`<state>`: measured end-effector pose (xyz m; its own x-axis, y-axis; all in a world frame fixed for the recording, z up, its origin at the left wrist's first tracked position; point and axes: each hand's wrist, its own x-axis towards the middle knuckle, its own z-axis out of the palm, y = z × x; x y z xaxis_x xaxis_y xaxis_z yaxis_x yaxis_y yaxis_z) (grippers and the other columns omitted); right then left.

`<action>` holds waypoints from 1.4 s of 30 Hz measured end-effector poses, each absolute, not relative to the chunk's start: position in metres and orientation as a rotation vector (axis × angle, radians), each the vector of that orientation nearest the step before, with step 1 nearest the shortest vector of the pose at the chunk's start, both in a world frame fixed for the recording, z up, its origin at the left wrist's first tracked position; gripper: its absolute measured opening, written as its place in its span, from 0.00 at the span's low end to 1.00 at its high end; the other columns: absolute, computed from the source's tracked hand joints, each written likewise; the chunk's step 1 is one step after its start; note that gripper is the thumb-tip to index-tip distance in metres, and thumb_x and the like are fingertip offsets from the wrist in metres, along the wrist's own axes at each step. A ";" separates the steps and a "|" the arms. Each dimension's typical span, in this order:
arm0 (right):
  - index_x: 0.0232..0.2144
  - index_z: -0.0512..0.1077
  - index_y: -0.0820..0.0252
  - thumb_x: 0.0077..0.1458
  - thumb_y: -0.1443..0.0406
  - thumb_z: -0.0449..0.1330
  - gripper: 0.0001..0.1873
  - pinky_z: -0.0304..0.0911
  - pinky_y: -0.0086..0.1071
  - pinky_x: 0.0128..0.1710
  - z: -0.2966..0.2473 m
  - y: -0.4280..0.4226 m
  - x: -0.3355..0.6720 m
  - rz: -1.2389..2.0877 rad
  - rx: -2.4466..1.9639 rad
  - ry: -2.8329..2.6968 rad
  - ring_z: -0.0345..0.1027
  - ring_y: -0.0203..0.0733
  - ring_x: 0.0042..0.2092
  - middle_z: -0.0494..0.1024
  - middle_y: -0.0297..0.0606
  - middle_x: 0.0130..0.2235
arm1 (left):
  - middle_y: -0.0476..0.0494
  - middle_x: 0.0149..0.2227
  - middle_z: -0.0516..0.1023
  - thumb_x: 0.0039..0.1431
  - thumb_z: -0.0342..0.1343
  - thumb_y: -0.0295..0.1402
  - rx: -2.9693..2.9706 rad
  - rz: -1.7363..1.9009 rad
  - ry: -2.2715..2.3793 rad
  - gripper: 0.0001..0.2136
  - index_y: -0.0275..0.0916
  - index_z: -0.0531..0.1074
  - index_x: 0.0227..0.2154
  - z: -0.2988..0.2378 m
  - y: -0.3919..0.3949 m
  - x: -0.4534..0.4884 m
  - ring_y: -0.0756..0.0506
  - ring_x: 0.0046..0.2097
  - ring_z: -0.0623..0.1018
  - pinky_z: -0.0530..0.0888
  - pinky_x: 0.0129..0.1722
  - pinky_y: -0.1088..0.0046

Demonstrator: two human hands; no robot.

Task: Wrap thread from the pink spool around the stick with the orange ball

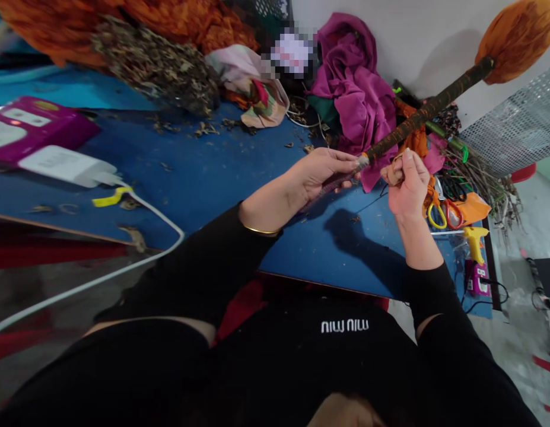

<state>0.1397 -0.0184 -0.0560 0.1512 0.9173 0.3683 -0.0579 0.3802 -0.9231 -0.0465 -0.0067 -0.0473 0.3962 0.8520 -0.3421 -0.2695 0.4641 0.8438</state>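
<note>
My left hand point(319, 173) is closed around the lower end of a long stick point(428, 114), near a whitish band. The stick is wrapped in dark brown with thin orange-brown lines and slants up to the right. A rounded bundle of orange fabric point(521, 40) tops its far end. Just below the stick, my right hand point(408, 187) pinches a small tan-brown piece point(394, 172), perhaps a strip or roll; its exact kind is unclear. Between my hands, a magenta cloth point(357, 101) lies behind the stick.
Scissors point(437, 213) and a yellow glue gun point(474, 243) lie at right on the blue table point(203, 172). Dry twigs point(492, 160) stand behind them. At left are a purple power box point(74, 127) and a white cable point(159, 219). Dried leaves point(154, 65) and orange fabric point(186, 24) are piled behind.
</note>
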 end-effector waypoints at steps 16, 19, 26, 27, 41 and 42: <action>0.28 0.72 0.53 0.66 0.39 0.58 0.28 0.77 0.39 0.42 -0.038 -0.038 0.138 0.704 -0.932 -1.550 0.77 0.41 0.41 0.68 0.33 0.29 | 0.46 0.25 0.81 0.56 0.66 0.21 1.122 0.992 1.028 0.08 0.33 0.86 0.38 -0.051 -0.014 -0.038 0.55 0.21 0.69 0.64 0.22 0.77; 0.29 0.75 0.54 0.66 0.42 0.60 0.25 0.77 0.43 0.50 -0.032 -0.038 0.142 0.664 -0.932 -1.585 0.78 0.43 0.47 0.73 0.35 0.32 | 0.47 0.24 0.80 0.54 0.64 0.19 1.222 0.988 1.069 0.09 0.33 0.86 0.36 -0.055 -0.013 -0.033 0.55 0.21 0.68 0.67 0.24 0.76; 0.32 0.79 0.54 0.65 0.45 0.63 0.21 0.75 0.33 0.38 -0.033 -0.028 0.149 0.740 -0.951 -1.575 0.74 0.33 0.34 0.77 0.32 0.32 | 0.50 0.25 0.79 0.51 0.64 0.26 1.480 0.974 1.129 0.11 0.37 0.87 0.37 -0.079 -0.007 -0.028 0.51 0.26 0.69 0.67 0.28 0.74; 0.31 0.79 0.55 0.65 0.45 0.63 0.22 0.75 0.32 0.36 -0.034 -0.027 0.149 0.756 -0.939 -1.578 0.73 0.32 0.32 0.77 0.31 0.32 | 0.49 0.26 0.79 0.51 0.65 0.27 1.531 0.967 1.159 0.11 0.38 0.87 0.38 -0.079 -0.008 -0.029 0.50 0.28 0.70 0.67 0.29 0.73; 0.29 0.73 0.56 0.61 0.36 0.61 0.31 0.80 0.38 0.46 -0.043 -0.016 0.147 0.837 -0.997 -1.624 0.80 0.38 0.41 0.78 0.33 0.32 | 0.43 0.34 0.86 0.58 0.64 0.35 1.893 0.668 1.401 0.16 0.46 0.88 0.48 -0.062 -0.022 -0.033 0.40 0.39 0.81 0.70 0.38 0.68; 0.29 0.73 0.56 0.61 0.36 0.61 0.31 0.80 0.38 0.46 -0.044 -0.016 0.147 0.848 -0.998 -1.628 0.80 0.37 0.40 0.78 0.33 0.32 | 0.43 0.35 0.86 0.58 0.64 0.35 1.904 0.644 1.419 0.16 0.47 0.88 0.49 -0.062 -0.023 -0.033 0.38 0.40 0.82 0.70 0.39 0.67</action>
<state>0.1469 -0.0163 -0.0435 -0.1544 0.9091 0.3869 0.2046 0.4125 -0.8877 -0.0327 -0.0226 -0.0621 0.2874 0.9578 -0.0034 0.6283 -0.1858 0.7555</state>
